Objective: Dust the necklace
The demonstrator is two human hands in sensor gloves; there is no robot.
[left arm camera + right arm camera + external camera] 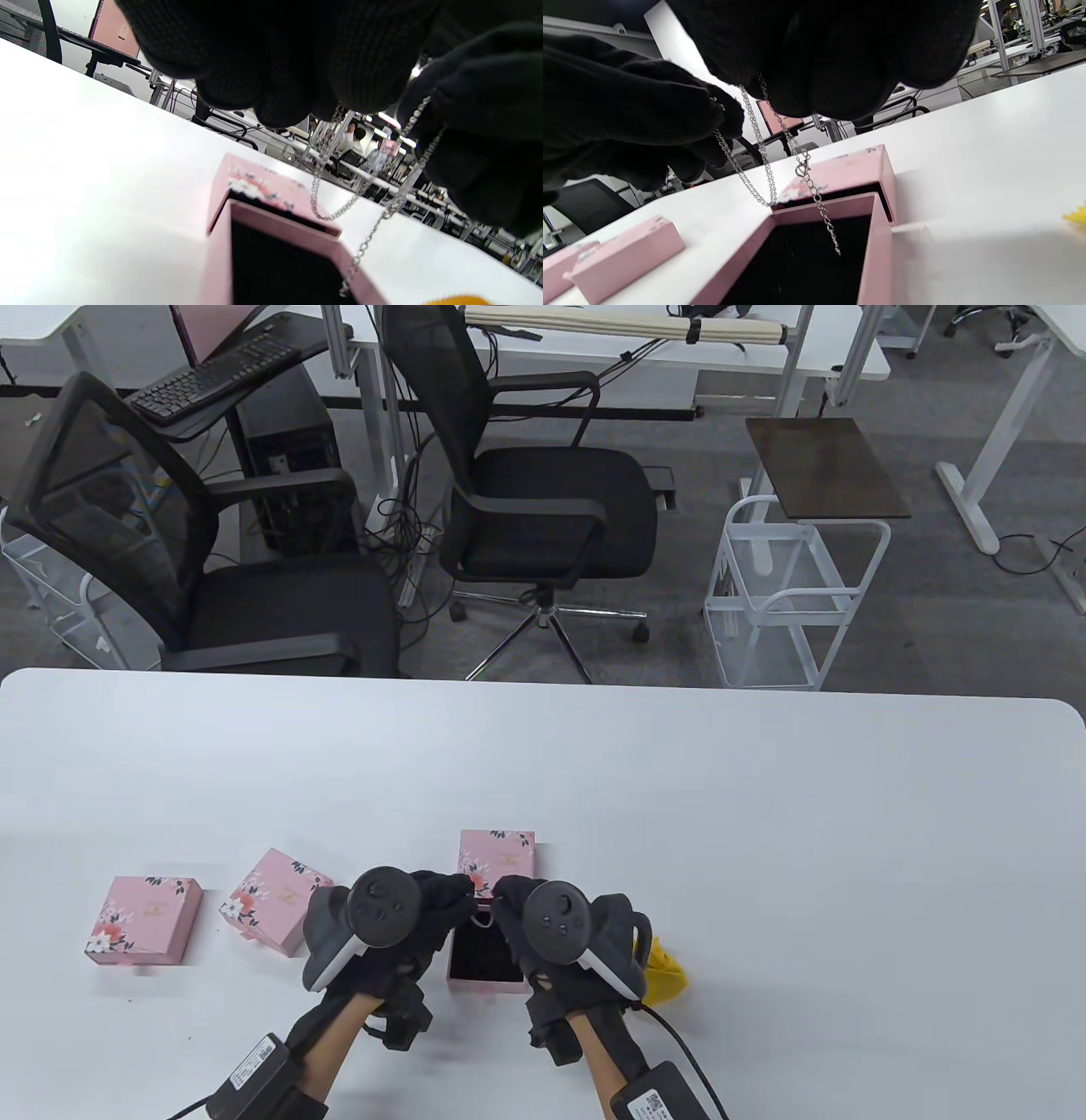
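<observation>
Two gloved hands meet above an open pink box point(485, 959) on a white table point(764, 831). From left, the left hand point(399, 912) and right hand point(551, 929) each pinch a silver necklace point(763, 169), its chain dangling between them over the box's black lining. Yellow cloth point(663, 971) lies just right.

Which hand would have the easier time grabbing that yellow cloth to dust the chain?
Probably the right hand. The yellow cloth lies just beside it, while the left hand is on the far side of the open pink box. Both hands pinch the necklace now, so the left would have to hold it alone.
</observation>
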